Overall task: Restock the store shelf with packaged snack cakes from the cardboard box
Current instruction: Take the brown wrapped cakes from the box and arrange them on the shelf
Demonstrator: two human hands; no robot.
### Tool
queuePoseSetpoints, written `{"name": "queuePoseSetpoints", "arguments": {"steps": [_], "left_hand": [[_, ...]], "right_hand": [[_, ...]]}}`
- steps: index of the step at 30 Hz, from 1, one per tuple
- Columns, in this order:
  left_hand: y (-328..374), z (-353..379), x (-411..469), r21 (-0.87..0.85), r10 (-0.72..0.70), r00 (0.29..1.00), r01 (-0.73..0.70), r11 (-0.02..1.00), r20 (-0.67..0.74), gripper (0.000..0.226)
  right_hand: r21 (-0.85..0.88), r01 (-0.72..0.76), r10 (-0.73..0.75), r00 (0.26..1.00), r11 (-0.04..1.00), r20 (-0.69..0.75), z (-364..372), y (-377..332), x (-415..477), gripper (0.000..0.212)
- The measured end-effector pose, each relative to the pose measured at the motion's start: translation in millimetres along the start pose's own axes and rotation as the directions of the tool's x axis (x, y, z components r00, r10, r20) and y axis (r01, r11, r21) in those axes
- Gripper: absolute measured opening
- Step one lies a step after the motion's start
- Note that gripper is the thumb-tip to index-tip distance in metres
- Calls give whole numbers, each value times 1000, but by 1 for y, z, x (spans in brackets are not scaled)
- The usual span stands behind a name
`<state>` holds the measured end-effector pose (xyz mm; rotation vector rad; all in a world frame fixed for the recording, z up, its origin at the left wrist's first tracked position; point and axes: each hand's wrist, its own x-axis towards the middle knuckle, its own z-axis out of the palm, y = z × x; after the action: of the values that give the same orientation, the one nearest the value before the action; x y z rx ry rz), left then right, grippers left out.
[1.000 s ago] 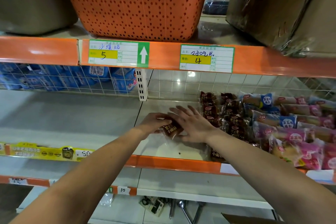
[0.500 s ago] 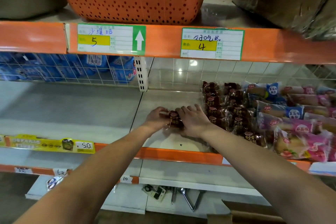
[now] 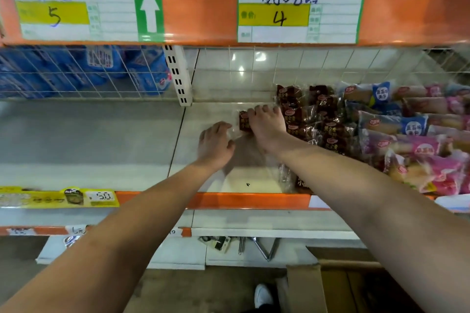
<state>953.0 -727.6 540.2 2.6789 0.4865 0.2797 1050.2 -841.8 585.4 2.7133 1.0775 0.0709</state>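
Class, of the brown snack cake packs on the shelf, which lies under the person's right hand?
The leftmost brown pack, under the right hand; the others are piled beside it.

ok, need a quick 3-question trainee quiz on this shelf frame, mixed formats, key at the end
1. True or false: the right hand rests on a brown snack cake pack lying on the shelf.
2. Multiple choice: the price tag above the row of brown packs reads: A) 4 B) 5 C) 10.
3. Fill in: the pink-wrapped packs lie to the ___ of the brown packs.

Key: 1 true; 2 A; 3 right.
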Motion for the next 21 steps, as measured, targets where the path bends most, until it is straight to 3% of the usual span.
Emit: {"name": "queuePoseSetpoints", "arguments": {"steps": [10,17,21], "left_hand": [[-5,5,15,77,36,999,-33,996,-33,41],[-19,2,20,71,-40,998,43,997,-51,38],[-23,-2,27,61,-64,997,67,996,-53,38]], "right_hand": [[-21,-47,48,997,999,56,3,11,44,54],[-66,-50,51,999,997,16,7,19,68,70],[-65,-84,83,996,994,-13,9,25,76,67]]}}
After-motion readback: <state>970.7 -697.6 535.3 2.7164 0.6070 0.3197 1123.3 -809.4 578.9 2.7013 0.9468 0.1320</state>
